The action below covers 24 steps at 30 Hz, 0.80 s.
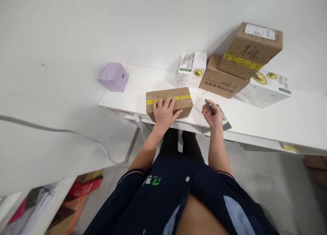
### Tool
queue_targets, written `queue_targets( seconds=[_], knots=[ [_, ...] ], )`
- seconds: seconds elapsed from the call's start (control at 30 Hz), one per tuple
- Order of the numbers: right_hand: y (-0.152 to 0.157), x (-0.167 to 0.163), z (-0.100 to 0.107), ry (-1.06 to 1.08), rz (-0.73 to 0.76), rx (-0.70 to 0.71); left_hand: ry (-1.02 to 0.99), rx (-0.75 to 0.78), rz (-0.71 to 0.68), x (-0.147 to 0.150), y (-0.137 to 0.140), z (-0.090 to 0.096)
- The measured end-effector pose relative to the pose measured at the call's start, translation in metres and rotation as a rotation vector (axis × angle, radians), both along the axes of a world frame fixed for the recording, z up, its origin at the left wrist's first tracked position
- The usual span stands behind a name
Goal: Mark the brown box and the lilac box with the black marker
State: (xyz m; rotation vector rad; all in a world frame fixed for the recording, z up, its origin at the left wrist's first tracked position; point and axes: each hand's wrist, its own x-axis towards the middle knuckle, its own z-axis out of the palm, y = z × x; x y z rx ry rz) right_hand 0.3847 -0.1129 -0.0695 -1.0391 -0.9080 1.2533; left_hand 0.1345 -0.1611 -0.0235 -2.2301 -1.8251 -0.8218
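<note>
A brown cardboard box with yellow tape along its top lies near the front edge of the white table. My left hand rests on this box, fingers stretched over the tape and top face, thumb pointing right. To the right of the box, my right hand is closed around a black marker pen, held above the tabletop and apart from the box. Partly hidden behind that hand and wrist is a flat dark-edged item at the table edge; I cannot make out its kind.
A lilac box stands at the table's left end. Along the wall are white avocado-print cartons, a brown BOPP carton with a taped, handwritten-on box on top, and another white carton. A grey cable crosses the left side.
</note>
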Motion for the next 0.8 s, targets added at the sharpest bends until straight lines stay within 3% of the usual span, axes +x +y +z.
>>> queue_targets(
  seconds=[0.1, 0.2, 0.3, 0.47, 0.67, 0.8],
  knots=[
    [-0.010, -0.006, 0.035, 0.117, 0.068, 0.155, 0.006, -0.014, 0.002, 0.003, 0.000, 0.002],
    [-0.009, -0.031, 0.066, 0.006, 0.056, 0.286, 0.007, -0.012, 0.015, 0.006, 0.001, 0.002],
    [0.002, -0.065, 0.082, -0.141, 0.064, 0.348, -0.003, -0.003, 0.031, 0.008, 0.002, 0.002],
    [0.021, -0.103, 0.077, -0.334, 0.120, 0.364, -0.026, -0.004, 0.046, 0.008, 0.003, 0.000],
    [0.023, -0.105, 0.064, -0.402, 0.042, 0.310, -0.042, -0.010, 0.040, 0.008, 0.002, -0.002],
    [0.022, -0.105, 0.061, -0.484, 0.016, 0.350, -0.043, -0.025, 0.039, 0.007, 0.002, -0.002]
  ],
)
